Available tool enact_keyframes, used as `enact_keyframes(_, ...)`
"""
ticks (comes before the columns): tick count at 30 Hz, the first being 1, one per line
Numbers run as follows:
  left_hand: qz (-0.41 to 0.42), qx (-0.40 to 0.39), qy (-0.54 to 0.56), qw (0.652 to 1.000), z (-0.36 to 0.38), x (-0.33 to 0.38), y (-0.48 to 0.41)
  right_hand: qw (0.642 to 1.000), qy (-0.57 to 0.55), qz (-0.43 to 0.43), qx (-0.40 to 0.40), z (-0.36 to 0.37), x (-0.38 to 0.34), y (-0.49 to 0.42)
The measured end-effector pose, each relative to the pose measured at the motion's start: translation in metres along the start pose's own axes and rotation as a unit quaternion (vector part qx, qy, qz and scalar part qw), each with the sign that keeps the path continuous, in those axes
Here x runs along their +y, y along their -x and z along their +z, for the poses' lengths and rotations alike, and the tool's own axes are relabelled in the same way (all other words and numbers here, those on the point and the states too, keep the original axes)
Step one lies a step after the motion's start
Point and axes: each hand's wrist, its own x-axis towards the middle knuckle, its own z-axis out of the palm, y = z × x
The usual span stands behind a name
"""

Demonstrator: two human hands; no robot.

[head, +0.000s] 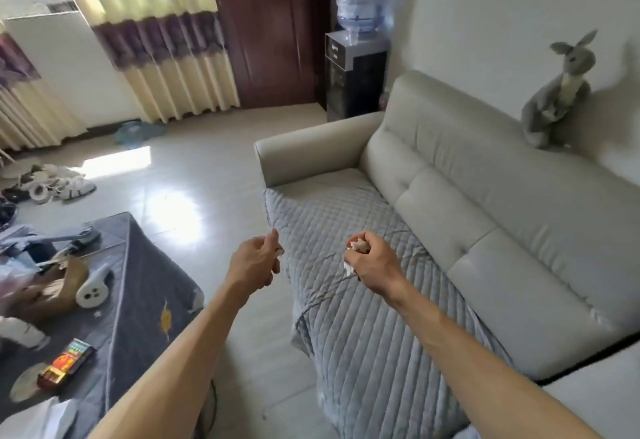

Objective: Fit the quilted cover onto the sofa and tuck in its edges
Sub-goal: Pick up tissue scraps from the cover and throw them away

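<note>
Both forearms reach out over the sofa's front edge.

Left hand [258, 262]: fingers curled, thumb up. There is a small pale bit at the fingertips; cannot tell whether it is held.

Right hand [372, 262]: fist closed round a crumpled white scrap [356, 247].

Grey-blue quilted fabric cover [363, 334]: lies wrinkled along the seat of the pale grey upholstered sofa [485, 196] and hangs over the seat's front edge. It stops short of the far armrest, so a strip of bare seat shows there.

Grey plush kangaroo [557, 102]: on the backrest's top edge, against the wall.

Black water dispenser with blue bottle [353, 81]: beyond the far armrest.
</note>
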Motion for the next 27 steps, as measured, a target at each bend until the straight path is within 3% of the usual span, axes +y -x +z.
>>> enact_keyframes(5,0.003,0.024,-0.001,1.000,-0.060,0.009,-0.136,1.000,-0.008,-0.013,-0.008,0.081,-0.043,-0.119)
enact_keyframes(15,0.013,-0.019,-0.004,1.000,-0.198,0.080,-0.448,0.999,-0.049,0.003,0.009,0.244,-0.182,-0.406)
enact_keyframes(23,-0.022,-0.096,0.016,0.995,-0.216,0.123,-0.695,0.996,-0.078,0.050,0.020,0.310,-0.211,-0.630)
enact_keyframes(27,-0.036,-0.076,-0.020,0.996,-0.195,0.132,-0.839,0.994,-0.078,0.079,0.008,0.344,-0.199,-0.765)
